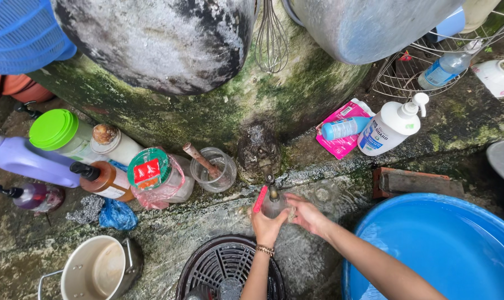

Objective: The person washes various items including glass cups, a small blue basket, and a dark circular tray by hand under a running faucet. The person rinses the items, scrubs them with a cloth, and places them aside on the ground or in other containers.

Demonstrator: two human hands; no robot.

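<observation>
Two hands meet at one small clear glass point(274, 205), held directly under the tap point(270, 186) with its red handle. The left hand point(267, 225) cups the glass from below, fingers curled round its lower side so the glass sits in the curl against the palm. The right hand point(307, 214) comes in from the tap's right, its fingers point(294, 206) bent and pressed to the glass's right side; whether they reach inside it cannot be told. One bracelet point(265, 250) circles the left wrist.

Below the tap lies one round black drain grate point(224, 266). Left of the tap stand one glass jar with a stick in it point(214, 169), one jar wrapped in pink plastic point(157, 178), one brown pump bottle point(105, 179), one green-lidded container point(58, 133) and one purple bottle point(24, 161). Lower left of the tap sits one metal pot point(96, 269). Right of the tap are one white pump dispenser point(391, 128), one small blue bottle point(343, 128) lying on one pink packet point(341, 145), and, lower right, one big blue basin point(446, 250). Above the tap hangs one wire whisk point(271, 39).
</observation>
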